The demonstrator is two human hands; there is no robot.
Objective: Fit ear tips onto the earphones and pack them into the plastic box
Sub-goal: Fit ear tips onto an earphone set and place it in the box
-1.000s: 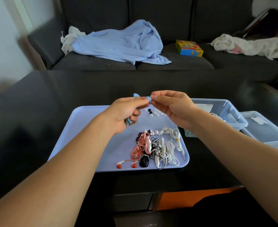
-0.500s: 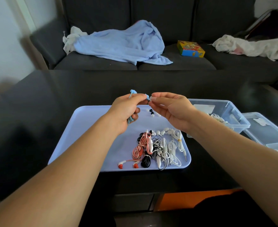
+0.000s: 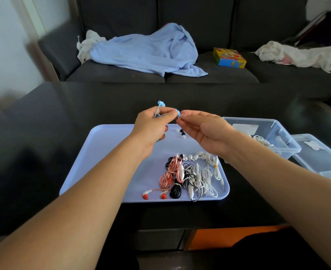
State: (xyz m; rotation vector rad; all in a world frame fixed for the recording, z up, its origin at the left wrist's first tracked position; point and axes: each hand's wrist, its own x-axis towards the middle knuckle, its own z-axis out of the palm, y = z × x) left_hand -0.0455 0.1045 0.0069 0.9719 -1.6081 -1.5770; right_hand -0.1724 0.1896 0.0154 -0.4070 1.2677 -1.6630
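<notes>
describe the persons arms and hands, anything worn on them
Both forearms are bare all the way to the frame's edge, with no sleeve showing. The left hand and the right hand wear no gloves, and no watch, bracelet or ring is visible. Fingernails look short and unpainted where they show.

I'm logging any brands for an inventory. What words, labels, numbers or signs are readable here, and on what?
None can be read.
Colourful box on the sofa: bright printed artwork, any lettering too blurred to read.
Plastic box: a pale sticker on its wall, blank or too faint to tell.
Lid beside it: a pale sticker, nothing legible.
Earphones on the tray: no markings large enough to read.
</notes>
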